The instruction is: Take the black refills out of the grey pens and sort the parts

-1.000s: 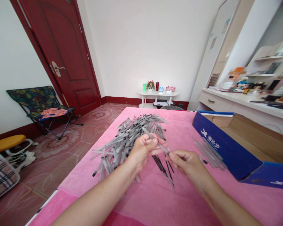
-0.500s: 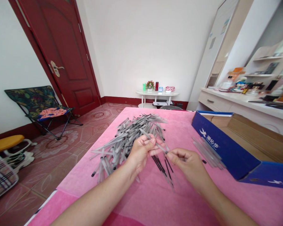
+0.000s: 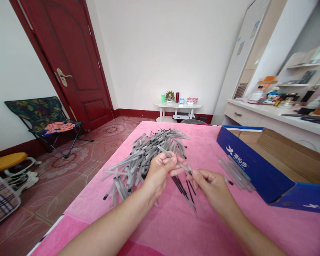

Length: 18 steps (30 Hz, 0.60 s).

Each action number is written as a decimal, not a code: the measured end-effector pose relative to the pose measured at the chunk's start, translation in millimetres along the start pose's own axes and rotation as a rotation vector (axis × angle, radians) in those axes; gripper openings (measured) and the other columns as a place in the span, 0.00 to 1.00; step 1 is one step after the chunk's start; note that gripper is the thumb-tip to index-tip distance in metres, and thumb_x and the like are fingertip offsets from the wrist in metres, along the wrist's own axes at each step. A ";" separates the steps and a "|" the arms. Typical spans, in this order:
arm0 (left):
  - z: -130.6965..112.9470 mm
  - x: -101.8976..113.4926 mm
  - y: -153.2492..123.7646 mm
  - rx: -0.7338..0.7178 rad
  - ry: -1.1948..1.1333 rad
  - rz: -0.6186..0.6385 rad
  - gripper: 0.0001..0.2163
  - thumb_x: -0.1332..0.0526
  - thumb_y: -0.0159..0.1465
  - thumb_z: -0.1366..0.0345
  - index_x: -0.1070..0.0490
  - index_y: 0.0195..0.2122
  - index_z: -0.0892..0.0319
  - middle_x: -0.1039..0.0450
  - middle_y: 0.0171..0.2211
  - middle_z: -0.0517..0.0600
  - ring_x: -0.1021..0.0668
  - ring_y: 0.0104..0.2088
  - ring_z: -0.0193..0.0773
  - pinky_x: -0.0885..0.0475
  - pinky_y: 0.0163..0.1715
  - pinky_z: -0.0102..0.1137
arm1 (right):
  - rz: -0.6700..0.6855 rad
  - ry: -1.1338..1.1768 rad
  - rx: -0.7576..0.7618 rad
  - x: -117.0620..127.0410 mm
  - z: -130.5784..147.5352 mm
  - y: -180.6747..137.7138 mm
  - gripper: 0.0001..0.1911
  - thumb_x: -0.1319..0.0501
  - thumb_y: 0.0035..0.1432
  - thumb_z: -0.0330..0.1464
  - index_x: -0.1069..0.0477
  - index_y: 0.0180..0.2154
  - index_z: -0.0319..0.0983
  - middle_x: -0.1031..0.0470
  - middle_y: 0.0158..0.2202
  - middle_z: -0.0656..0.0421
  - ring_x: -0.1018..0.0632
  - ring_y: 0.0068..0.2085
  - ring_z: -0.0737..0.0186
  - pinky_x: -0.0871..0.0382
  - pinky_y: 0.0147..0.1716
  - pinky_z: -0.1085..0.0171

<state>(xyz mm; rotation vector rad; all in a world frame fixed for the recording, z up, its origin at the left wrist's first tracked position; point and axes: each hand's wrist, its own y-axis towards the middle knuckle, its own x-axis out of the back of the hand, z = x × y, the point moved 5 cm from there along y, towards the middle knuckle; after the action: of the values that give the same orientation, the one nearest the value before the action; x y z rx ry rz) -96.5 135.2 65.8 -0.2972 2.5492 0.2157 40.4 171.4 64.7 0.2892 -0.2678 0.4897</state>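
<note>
My left hand (image 3: 160, 172) is closed around a slim translucent grey pen (image 3: 163, 150), which slants down to the right. At the pen's lower, dark end, the thumb and fingers of my right hand (image 3: 213, 186) are pinched together; the fingertips hide part of what they grip. Below the hands lie several thin black-filled pen refills (image 3: 180, 186) on the pink cloth. A large heap of similar pens (image 3: 146, 153), many with black ends, spreads behind and left of my left hand. Right of my right hand is a row of translucent pen barrels (image 3: 236, 172).
A blue open cardboard box (image 3: 250, 167) stands at the right on the pink cloth (image 3: 202, 142). Beside the barrels lies a small black-ended piece (image 3: 230, 182). Farther off are a white side table (image 3: 178, 105), a cluttered dresser (image 3: 277, 113) and a folding chair (image 3: 46, 113).
My right hand has turned slightly, and its fingers have shifted a little at the pen's lower end. The left hand holds the pen in nearly the same place.
</note>
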 end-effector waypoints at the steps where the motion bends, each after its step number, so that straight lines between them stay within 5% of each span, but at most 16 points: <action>1: -0.1 -0.2 0.0 -0.004 0.002 0.003 0.14 0.34 0.49 0.62 0.37 0.32 0.61 0.26 0.29 0.50 0.22 0.34 0.43 0.28 0.35 0.37 | 0.012 -0.008 -0.007 -0.3 -0.3 0.3 0.19 0.46 0.53 0.42 0.31 0.21 0.35 0.41 0.15 0.64 0.40 0.19 0.70 0.46 0.19 0.69; 9: 3.1 3.6 1.9 0.009 -0.023 -0.007 0.13 0.35 0.50 0.63 0.37 0.32 0.61 0.26 0.29 0.50 0.22 0.35 0.43 0.28 0.36 0.37 | -0.058 -0.015 0.020 3.6 4.0 -1.1 0.16 0.41 0.48 0.41 0.33 0.19 0.36 0.43 0.17 0.64 0.41 0.21 0.69 0.48 0.20 0.69; 15: 1.4 2.8 2.0 0.009 -0.024 0.015 0.12 0.36 0.51 0.64 0.37 0.32 0.62 0.26 0.30 0.50 0.22 0.35 0.42 0.28 0.36 0.36 | 0.044 0.219 -0.142 -3.9 -10.1 -1.2 0.20 0.45 0.53 0.45 0.31 0.25 0.34 0.53 0.13 0.68 0.51 0.16 0.74 0.60 0.15 0.70; 18: 1.5 2.7 2.1 0.010 -0.021 0.028 0.13 0.35 0.51 0.63 0.37 0.32 0.61 0.26 0.30 0.50 0.22 0.35 0.43 0.28 0.36 0.37 | 0.032 0.219 -0.119 -2.7 -7.5 -0.9 0.17 0.42 0.50 0.43 0.31 0.24 0.34 0.49 0.14 0.68 0.48 0.16 0.74 0.56 0.15 0.71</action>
<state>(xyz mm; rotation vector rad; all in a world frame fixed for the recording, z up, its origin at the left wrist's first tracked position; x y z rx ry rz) -98.5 137.1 63.3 -0.2545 2.5344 0.2150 39.9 172.0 56.7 0.1141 -0.0878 0.5301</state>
